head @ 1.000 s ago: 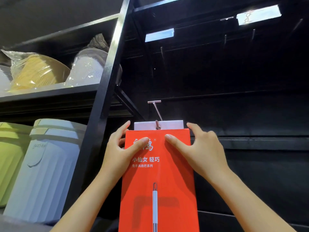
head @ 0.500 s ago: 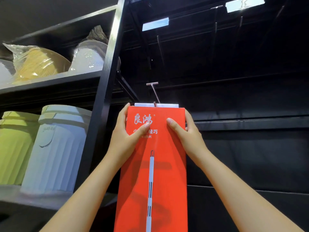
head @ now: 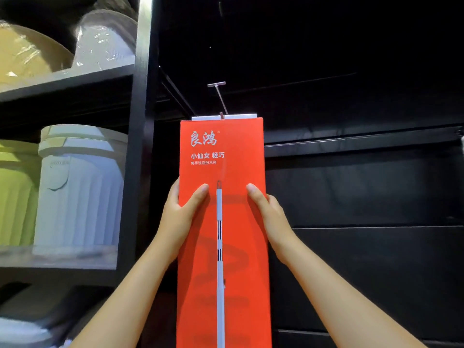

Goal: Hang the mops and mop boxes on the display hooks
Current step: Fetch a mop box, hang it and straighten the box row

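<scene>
A tall orange mop box (head: 226,146) with a white mop handle printed down its front hangs upright before the black display wall. Its white top tab (head: 236,117) sits on a thin metal display hook (head: 220,97) that slants out from the wall. My left hand (head: 180,212) grips the box's left edge about a third of the way down, thumb across the front. On the right edge, my right hand (head: 267,209) holds the box the same way, its thumb on the front face.
A black shelf post (head: 139,146) stands just left of the box. Behind it, shelves carry a pale blue ribbed bin (head: 80,189), a green bin (head: 15,194) and plastic-wrapped basins (head: 100,41). Black slat wall (head: 364,197) fills the right side.
Both hands slid down from the box's top edge to lower on its sides. The tab has settled onto the hook and more of the box front shows.
</scene>
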`<act>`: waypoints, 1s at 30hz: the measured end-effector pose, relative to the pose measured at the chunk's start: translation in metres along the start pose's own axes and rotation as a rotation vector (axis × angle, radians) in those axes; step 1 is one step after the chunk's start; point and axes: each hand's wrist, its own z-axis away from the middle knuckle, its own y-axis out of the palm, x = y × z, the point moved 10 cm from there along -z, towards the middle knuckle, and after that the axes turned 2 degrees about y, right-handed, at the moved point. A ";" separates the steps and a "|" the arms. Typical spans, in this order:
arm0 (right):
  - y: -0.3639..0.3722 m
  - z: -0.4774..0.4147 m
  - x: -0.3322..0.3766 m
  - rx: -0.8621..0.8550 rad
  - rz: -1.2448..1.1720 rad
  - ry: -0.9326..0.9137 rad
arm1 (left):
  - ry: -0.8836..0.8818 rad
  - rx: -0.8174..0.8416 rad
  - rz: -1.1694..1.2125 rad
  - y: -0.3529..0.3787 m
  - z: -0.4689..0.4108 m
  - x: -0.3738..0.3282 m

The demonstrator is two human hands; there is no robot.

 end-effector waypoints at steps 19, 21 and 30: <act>0.000 0.013 -0.028 -0.055 0.029 -0.003 | -0.068 -0.062 -0.110 -0.009 0.005 0.028; 0.000 0.012 -0.027 -0.062 0.030 -0.003 | -0.076 -0.068 -0.111 -0.010 0.004 0.028; 0.000 0.034 -0.030 -0.051 0.081 0.027 | 0.063 -0.252 -0.383 -0.015 0.030 -0.001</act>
